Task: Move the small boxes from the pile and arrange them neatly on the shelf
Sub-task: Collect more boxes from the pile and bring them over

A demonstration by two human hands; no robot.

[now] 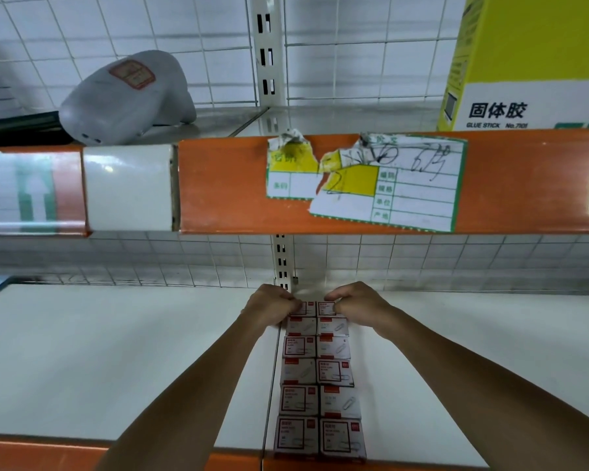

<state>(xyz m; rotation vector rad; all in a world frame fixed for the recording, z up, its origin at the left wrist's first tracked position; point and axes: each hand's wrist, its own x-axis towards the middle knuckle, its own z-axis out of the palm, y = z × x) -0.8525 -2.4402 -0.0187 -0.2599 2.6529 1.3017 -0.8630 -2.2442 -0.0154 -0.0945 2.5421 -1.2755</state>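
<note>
Lower shelf (116,362): white board with an orange front lip, wire-grid backing behind.

Small boxes (317,375): white with red print, some showing a paper-clip picture. Laid flat in two columns side by side, six rows from the front lip towards the back, edges touching, near the seam between two shelf boards.

Left hand (272,305): at the rearmost box of the left column, fingers curled and pinching its top edge.

Right hand (352,305): at the rearmost box of the right column, fingers curled likewise on that box. Both forearms reach in from the front, one either side of the columns.

Upper shelf: orange front rail (225,185) bearing a torn green-and-yellow price label (388,185) with handwriting. On it, a grey handheld device (126,96) at left and a yellow-and-white glue stick carton (531,62) at right.
</note>
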